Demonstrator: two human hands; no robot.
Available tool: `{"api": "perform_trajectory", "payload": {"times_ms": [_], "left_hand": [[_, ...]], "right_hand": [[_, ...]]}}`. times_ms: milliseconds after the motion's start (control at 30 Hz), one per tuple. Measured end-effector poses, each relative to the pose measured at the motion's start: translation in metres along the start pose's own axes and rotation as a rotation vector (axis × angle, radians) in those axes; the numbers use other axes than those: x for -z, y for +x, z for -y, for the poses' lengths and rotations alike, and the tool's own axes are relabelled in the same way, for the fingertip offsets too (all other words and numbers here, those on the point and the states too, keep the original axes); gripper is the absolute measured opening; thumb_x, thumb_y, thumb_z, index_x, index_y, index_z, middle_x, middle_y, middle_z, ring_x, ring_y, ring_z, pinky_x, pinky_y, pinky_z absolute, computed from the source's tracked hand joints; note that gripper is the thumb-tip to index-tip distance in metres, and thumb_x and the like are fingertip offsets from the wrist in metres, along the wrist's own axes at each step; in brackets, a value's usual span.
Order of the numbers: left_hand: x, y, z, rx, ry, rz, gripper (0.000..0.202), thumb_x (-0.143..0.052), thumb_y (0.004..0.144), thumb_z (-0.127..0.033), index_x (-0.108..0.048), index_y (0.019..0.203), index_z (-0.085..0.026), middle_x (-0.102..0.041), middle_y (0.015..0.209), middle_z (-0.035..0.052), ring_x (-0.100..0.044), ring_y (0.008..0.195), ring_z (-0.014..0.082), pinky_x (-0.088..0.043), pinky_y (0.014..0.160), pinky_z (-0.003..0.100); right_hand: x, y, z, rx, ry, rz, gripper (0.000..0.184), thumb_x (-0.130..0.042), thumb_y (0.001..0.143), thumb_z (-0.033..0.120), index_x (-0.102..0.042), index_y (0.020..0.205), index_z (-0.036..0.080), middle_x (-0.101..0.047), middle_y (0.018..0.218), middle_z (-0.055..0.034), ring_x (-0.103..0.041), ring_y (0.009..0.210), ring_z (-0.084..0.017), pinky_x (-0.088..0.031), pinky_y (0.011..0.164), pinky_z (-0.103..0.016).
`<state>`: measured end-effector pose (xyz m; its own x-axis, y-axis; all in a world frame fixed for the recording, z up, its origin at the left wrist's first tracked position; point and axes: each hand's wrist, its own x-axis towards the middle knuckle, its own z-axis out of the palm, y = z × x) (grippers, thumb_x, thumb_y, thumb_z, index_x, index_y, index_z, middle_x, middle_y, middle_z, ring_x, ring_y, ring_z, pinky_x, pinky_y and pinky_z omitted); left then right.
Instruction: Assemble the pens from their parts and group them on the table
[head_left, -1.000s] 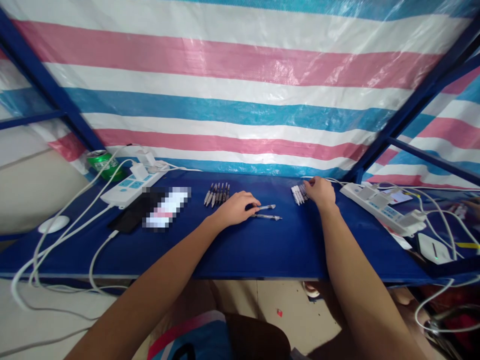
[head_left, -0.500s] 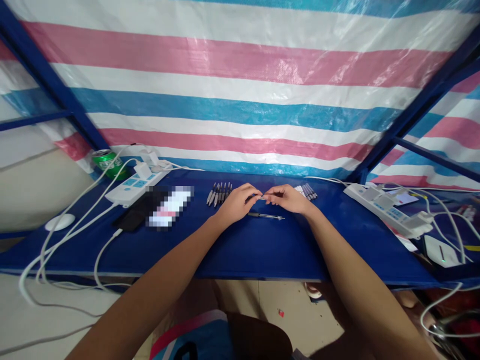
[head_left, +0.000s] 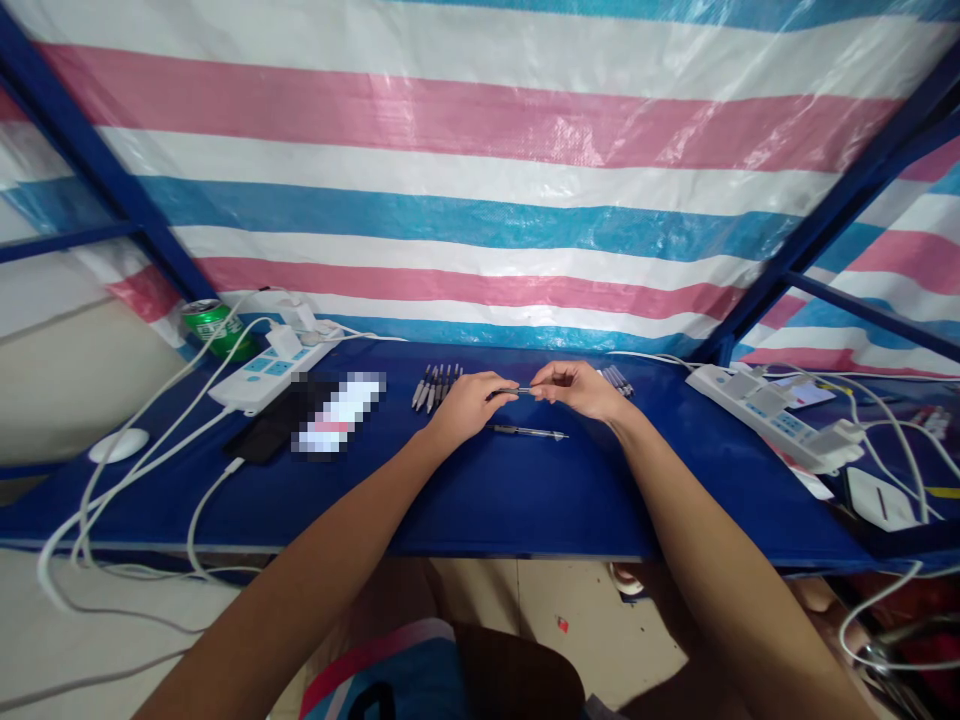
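My left hand (head_left: 465, 408) and my right hand (head_left: 581, 390) meet over the middle of the blue table (head_left: 480, 490). Both pinch one thin dark pen (head_left: 516, 391), held level just above the surface, each on one end. A second pen (head_left: 525, 431) lies flat on the table just in front of the hands. Behind my left hand lies a row of several dark pens (head_left: 437, 385). Behind my right hand lies a small row of pale pen parts (head_left: 616, 380).
A white power strip (head_left: 266, 370) with plugs and a green can (head_left: 211, 325) sit at the back left. A black phone (head_left: 268, 432) and white cables lie left. Another power strip (head_left: 772, 425) and a white device (head_left: 881, 500) lie right. A striped tarp hangs behind.
My right hand left the pale parts at the right and came to the middle. Both hands lifted one pen off the table and now hold it between them.
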<state>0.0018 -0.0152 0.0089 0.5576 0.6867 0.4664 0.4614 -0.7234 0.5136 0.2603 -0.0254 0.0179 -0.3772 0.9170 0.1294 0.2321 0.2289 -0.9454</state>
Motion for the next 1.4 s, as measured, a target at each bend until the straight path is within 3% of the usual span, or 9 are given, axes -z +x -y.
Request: {"api": "perform_trajectory", "payload": {"times_ms": [200, 567, 667, 800, 967, 1100, 1267, 1333, 1400], "left_hand": [[0.0, -0.001, -0.002, 0.029, -0.055, 0.051, 0.025, -0.062, 0.104, -0.034, -0.08, 0.118, -0.023, -0.082, 0.103, 0.0049, -0.075, 0.078, 0.0186, -0.057, 0.083, 0.033], [0.006, -0.003, -0.002, 0.014, -0.198, 0.216, 0.032, -0.053, 0.108, -0.036, -0.078, 0.122, -0.02, -0.082, 0.092, 0.0029, -0.072, 0.066, 0.0151, -0.053, 0.071, 0.026], [0.006, -0.003, -0.002, -0.014, -0.126, 0.154, 0.031, -0.058, 0.106, -0.04, -0.077, 0.123, -0.022, -0.081, 0.099, 0.0047, -0.075, 0.078, 0.0182, -0.054, 0.076, 0.028], [0.005, -0.003, 0.0, -0.094, 0.002, 0.076, 0.031, -0.059, 0.106, -0.037, -0.075, 0.13, -0.024, -0.079, 0.117, 0.007, -0.074, 0.101, 0.0226, -0.053, 0.089, 0.032], [0.006, -0.003, 0.002, -0.123, 0.015, 0.132, 0.033, -0.053, 0.109, -0.039, -0.076, 0.127, -0.024, -0.079, 0.11, 0.0063, -0.074, 0.098, 0.0223, -0.052, 0.087, 0.031], [0.009, -0.003, -0.006, -0.127, -0.038, 0.18, 0.034, -0.047, 0.111, -0.038, -0.076, 0.12, -0.023, -0.078, 0.094, 0.0041, -0.072, 0.086, 0.0198, -0.05, 0.08, 0.03], [0.01, -0.003, -0.013, -0.09, -0.109, 0.241, 0.047, -0.039, 0.113, -0.037, -0.072, 0.085, -0.019, -0.07, 0.072, 0.0002, -0.065, 0.068, 0.0153, -0.046, 0.074, 0.028], [0.01, -0.003, -0.013, -0.056, -0.127, 0.244, 0.042, -0.044, 0.112, -0.038, -0.074, 0.089, -0.02, -0.073, 0.079, 0.001, -0.067, 0.072, 0.0157, -0.047, 0.075, 0.028], [0.008, -0.003, -0.011, -0.035, -0.125, 0.203, 0.029, -0.056, 0.107, -0.041, -0.077, 0.106, -0.022, -0.078, 0.098, 0.0036, -0.071, 0.085, 0.0181, -0.049, 0.077, 0.028]], "right_hand": [[0.003, 0.001, -0.003, 0.007, 0.034, 0.009, 0.042, -0.089, 0.074, 0.056, -0.077, 0.097, 0.022, -0.078, 0.089, -0.0059, -0.069, 0.078, -0.019, -0.056, 0.073, -0.035], [0.007, -0.001, -0.002, -0.042, 0.055, 0.088, 0.041, -0.089, 0.077, 0.055, -0.075, 0.098, 0.022, -0.078, 0.087, -0.0055, -0.066, 0.073, -0.017, -0.055, 0.071, -0.033], [0.007, -0.005, 0.002, -0.087, 0.021, 0.126, 0.042, -0.082, 0.083, 0.06, -0.077, 0.101, 0.022, -0.072, 0.079, -0.0025, -0.058, 0.065, -0.014, -0.049, 0.063, -0.029], [0.005, -0.008, 0.007, -0.156, -0.046, 0.24, 0.051, -0.073, 0.088, 0.068, -0.08, 0.104, 0.02, -0.049, 0.059, 0.0044, -0.043, 0.055, -0.011, -0.037, 0.054, -0.026], [0.004, -0.009, 0.014, -0.15, -0.078, 0.274, 0.056, -0.069, 0.09, 0.07, -0.082, 0.106, 0.018, -0.04, 0.058, 0.0054, -0.036, 0.055, -0.01, -0.033, 0.051, -0.026], [0.006, -0.01, 0.018, -0.124, -0.115, 0.294, 0.055, -0.068, 0.091, 0.068, -0.083, 0.107, 0.018, -0.044, 0.059, 0.004, -0.035, 0.054, -0.011, -0.032, 0.051, -0.026], [0.01, -0.01, 0.018, -0.108, -0.187, 0.304, 0.052, -0.069, 0.09, 0.066, -0.083, 0.108, 0.02, -0.057, 0.066, 0.0008, -0.041, 0.057, -0.011, -0.032, 0.051, -0.026], [0.01, -0.01, 0.018, -0.11, -0.199, 0.299, 0.052, -0.07, 0.089, 0.067, -0.083, 0.108, 0.021, -0.058, 0.068, 0.0004, -0.041, 0.058, -0.011, -0.033, 0.051, -0.025], [0.01, -0.01, 0.017, -0.118, -0.206, 0.288, 0.053, -0.071, 0.087, 0.068, -0.083, 0.109, 0.021, -0.059, 0.07, -0.0001, -0.042, 0.059, -0.012, -0.034, 0.052, -0.025]]}}
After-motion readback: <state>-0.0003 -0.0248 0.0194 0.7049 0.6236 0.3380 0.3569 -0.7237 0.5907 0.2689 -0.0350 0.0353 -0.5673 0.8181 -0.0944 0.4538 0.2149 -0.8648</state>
